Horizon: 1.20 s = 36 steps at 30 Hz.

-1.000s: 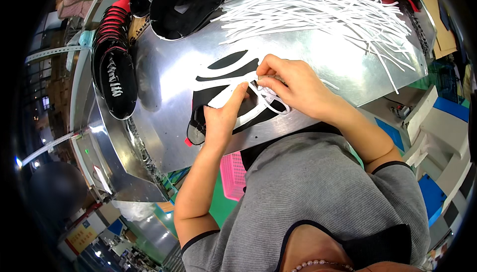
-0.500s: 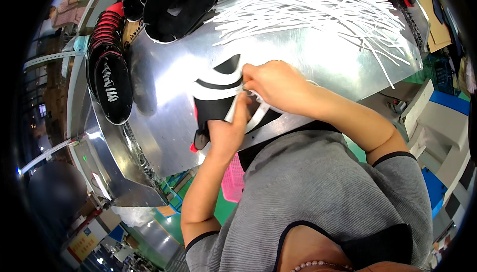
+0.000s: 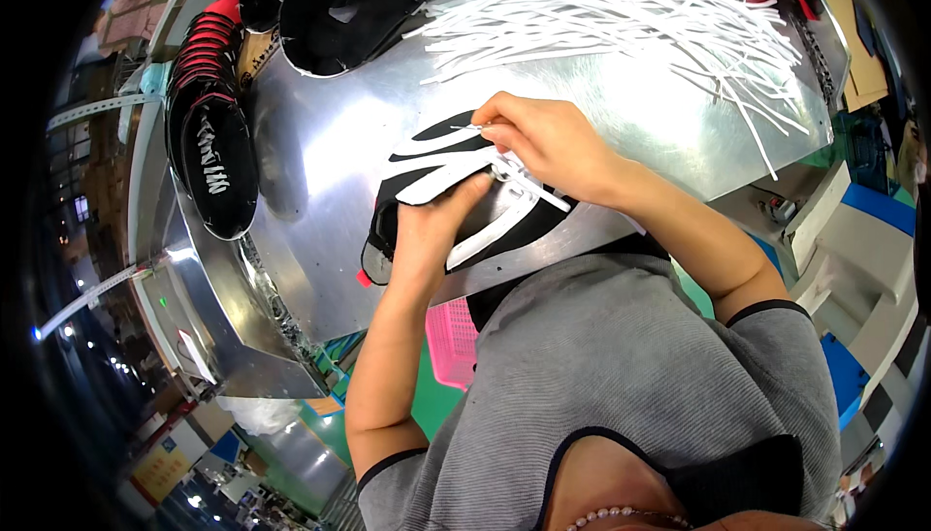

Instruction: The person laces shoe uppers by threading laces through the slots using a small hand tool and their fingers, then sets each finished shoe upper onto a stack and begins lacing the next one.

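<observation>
A black and white shoe upper (image 3: pixel 524 225) lies on the metal table in front of me, its heel end to the left with a small red tab. My left hand (image 3: pixel 434 225) reaches into its opening, thumb along the white edge, gripping the upper; most of those fingers are hidden inside. Over the upper's far edge, my right hand (image 3: pixel 553 146) pinches the thin tip of a white shoelace (image 3: pixel 531 185) between thumb and forefinger. More of that lace crosses the upper's middle, below the right hand.
A large heap of white laces (image 3: pixel 601 12) spreads across the table's far side. Nested black and red uppers (image 3: pixel 218 167) stand in a row at the left; more (image 3: pixel 354 12) sit at the back. A pink basket (image 3: pixel 451 342) is below the table's near edge (image 3: pixel 572 230).
The upper has turned and opened toward me, showing more of its near side. My right hand has shifted slightly, now pinching a lace tip at the far edge.
</observation>
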Motion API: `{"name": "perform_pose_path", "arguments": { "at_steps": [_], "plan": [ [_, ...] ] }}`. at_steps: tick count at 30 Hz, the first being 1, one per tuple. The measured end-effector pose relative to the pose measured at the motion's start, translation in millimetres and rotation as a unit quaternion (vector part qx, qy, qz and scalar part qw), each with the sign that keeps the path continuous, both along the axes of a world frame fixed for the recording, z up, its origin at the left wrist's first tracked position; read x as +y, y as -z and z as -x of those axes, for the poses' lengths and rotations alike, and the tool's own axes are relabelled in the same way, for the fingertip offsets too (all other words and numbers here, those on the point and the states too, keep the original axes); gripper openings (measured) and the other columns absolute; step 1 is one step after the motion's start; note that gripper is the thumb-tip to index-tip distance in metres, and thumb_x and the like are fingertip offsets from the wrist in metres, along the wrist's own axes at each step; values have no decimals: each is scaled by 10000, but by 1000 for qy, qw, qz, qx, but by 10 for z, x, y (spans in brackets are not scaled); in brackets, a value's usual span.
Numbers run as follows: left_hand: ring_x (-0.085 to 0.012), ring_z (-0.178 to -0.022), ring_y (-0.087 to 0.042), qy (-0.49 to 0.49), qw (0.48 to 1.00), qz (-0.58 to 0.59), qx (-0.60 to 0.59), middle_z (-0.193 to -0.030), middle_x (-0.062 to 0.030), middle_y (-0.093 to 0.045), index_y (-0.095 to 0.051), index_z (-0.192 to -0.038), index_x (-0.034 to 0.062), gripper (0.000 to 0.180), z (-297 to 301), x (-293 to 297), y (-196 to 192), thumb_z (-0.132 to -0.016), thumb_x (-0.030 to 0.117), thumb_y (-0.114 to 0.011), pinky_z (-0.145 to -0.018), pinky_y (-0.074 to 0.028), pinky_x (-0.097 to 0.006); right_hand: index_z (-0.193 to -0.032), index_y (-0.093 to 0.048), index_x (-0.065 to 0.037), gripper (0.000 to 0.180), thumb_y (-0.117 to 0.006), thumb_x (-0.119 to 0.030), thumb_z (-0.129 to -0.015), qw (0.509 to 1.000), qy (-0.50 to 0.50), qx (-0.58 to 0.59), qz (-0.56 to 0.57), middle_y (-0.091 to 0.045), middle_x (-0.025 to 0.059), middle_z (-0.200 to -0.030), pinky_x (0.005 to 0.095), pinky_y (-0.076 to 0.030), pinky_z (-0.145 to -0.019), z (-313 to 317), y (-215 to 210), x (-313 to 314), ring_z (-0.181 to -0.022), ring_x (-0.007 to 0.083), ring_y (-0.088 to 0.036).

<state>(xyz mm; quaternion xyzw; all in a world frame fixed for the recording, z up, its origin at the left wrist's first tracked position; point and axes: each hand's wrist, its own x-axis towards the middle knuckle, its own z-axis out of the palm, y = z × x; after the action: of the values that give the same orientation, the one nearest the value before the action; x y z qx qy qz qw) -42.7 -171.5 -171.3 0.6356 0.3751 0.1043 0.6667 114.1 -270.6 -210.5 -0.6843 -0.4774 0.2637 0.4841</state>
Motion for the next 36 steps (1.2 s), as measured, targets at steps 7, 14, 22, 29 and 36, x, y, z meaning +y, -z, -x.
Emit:
{"name": "perform_pose_path", "arguments": {
  "at_steps": [7, 14, 22, 29, 36],
  "plan": [
    [-95, -667, -470, 37, 964, 260, 49, -808, 5, -575, -662, -946, 25, 144, 200, 168, -252, -841, 106, -718, -613, -359, -226, -1092, -564, -34, 194, -553, -194, -981, 993, 69, -99, 14, -665, 170, -788, 439, -497, -666, 51, 119, 120, -744, 371, -646],
    [-97, -540, -458, -129, 774, 261, -562, -676, 10, -494, -479, -800, 94, 225, 1024, 127, -1650, -793, -70, -634, -568, -413, -217, -1140, -565, -5, 242, -528, -191, -991, 981, 108, -145, 68, -695, 179, -945, 435, -527, -709, 102, 121, 172, -795, 368, -667],
    [-303, -1060, -507, 86, 840, -534, 41, -1051, -67, -635, -678, -776, 63, 129, 321, -397, -262, -711, 59, -788, -906, -395, -412, -1148, -602, -90, 202, -570, -182, -972, 985, 153, -59, -62, -688, 133, -809, 404, -502, -640, 55, 151, 133, -722, 319, -658],
    [-278, -861, -631, 46, 877, -478, 21, -911, -91, -654, -632, -801, 39, 178, 250, -348, -17, -717, 41, -789, -780, -487, -374, -1124, -586, -35, 196, -569, -151, -967, 994, 61, 60, -72, -681, 113, -789, 340, -506, -639, 223, -228, -388, -705, 262, -669],
    [-99, -725, -600, 18, 907, -403, 121, -796, -61, -696, -672, -946, 12, 199, 181, -302, -54, -818, 125, -774, -688, -480, -254, -1073, -530, -40, 163, -565, -165, -974, 998, -3, 60, -18, -665, 156, -763, 392, -504, -628, 332, -94, -601, -693, 308, -663]
  ]
}}
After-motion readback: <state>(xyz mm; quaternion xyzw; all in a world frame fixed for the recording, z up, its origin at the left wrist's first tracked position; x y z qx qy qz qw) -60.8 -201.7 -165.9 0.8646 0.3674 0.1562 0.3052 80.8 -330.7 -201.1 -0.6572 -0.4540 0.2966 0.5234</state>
